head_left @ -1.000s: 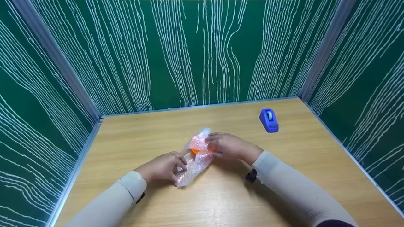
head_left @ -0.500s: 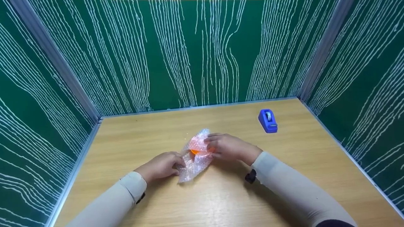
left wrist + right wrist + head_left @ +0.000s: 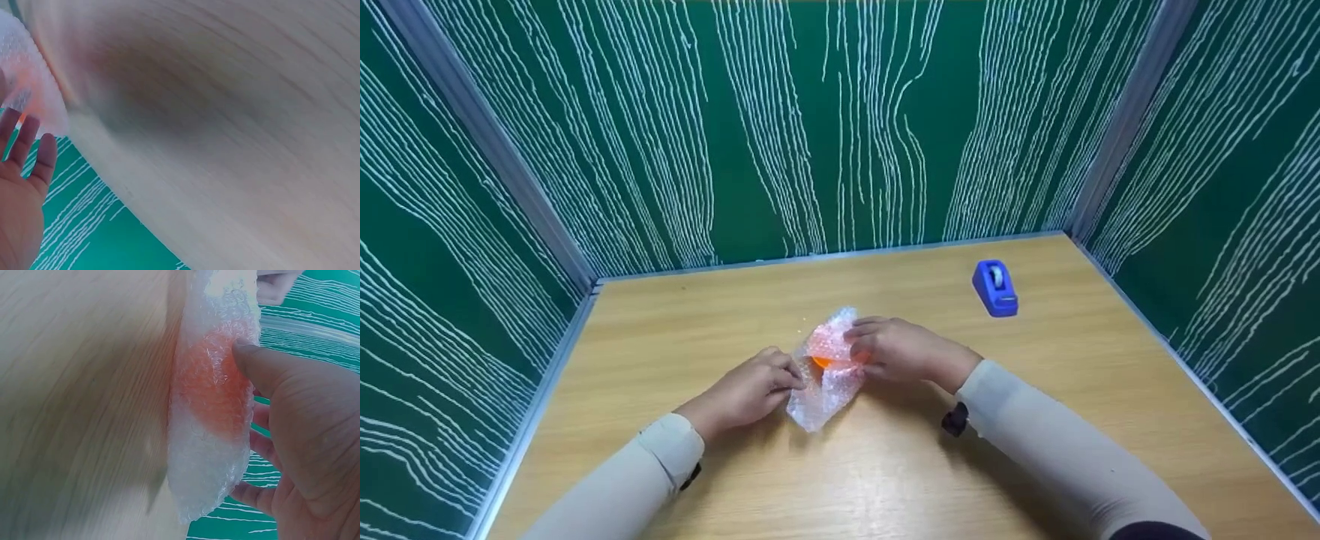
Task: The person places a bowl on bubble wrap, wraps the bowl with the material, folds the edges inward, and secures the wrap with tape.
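Observation:
A sheet of bubble wrap [image 3: 814,401] lies folded round an orange object [image 3: 820,362] in the middle of the table. Only an orange edge shows through a gap, so its kind cannot be told. My right hand [image 3: 900,349] grips the wrapped bundle from the right; in the right wrist view the thumb presses one face of the bubble wrap [image 3: 214,388] and fingers reach behind. My left hand [image 3: 754,386] pinches the left edge of the wrap. In the left wrist view, fingers of the left hand [image 3: 22,185] reach toward the bundle, partly out of frame.
A blue tape dispenser [image 3: 995,289] with a roll of tape stands at the back right of the wooden table [image 3: 697,315]. Green panels [image 3: 750,187] with white wavy lines enclose the table at the back and sides.
My left hand has moved slightly up along the wrap's left edge, and the wrap's near-left corner has been drawn inward. The right hand stays in place on the bundle.

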Action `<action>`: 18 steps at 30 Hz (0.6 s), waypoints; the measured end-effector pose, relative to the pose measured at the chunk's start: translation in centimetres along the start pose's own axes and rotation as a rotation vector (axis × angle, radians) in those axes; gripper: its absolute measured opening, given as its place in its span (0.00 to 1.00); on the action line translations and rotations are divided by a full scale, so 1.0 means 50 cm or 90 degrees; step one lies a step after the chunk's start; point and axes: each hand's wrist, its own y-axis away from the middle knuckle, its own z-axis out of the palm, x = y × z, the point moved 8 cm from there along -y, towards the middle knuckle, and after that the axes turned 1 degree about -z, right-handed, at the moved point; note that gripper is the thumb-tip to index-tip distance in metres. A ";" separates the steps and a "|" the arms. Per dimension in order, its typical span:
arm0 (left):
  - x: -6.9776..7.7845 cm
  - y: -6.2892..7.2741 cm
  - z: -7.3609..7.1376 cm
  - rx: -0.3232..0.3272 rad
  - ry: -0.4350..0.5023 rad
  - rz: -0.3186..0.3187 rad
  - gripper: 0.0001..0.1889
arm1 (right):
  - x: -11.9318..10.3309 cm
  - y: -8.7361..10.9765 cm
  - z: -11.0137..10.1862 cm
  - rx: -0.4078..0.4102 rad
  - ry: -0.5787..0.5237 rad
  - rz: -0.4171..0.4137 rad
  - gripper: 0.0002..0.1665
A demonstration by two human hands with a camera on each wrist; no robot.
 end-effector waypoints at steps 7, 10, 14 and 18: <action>-0.007 -0.013 -0.020 0.072 0.106 -0.050 0.11 | 0.002 -0.001 -0.004 -0.001 0.002 0.005 0.14; -0.011 -0.026 -0.015 0.087 0.166 -0.062 0.11 | 0.000 0.000 -0.007 0.005 0.000 -0.001 0.13; -0.017 -0.048 -0.005 0.096 0.227 -0.079 0.18 | -0.001 0.001 -0.006 0.002 -0.003 0.007 0.14; -0.030 -0.070 -0.003 0.131 0.274 -0.110 0.17 | -0.001 -0.001 -0.003 0.000 -0.001 0.010 0.14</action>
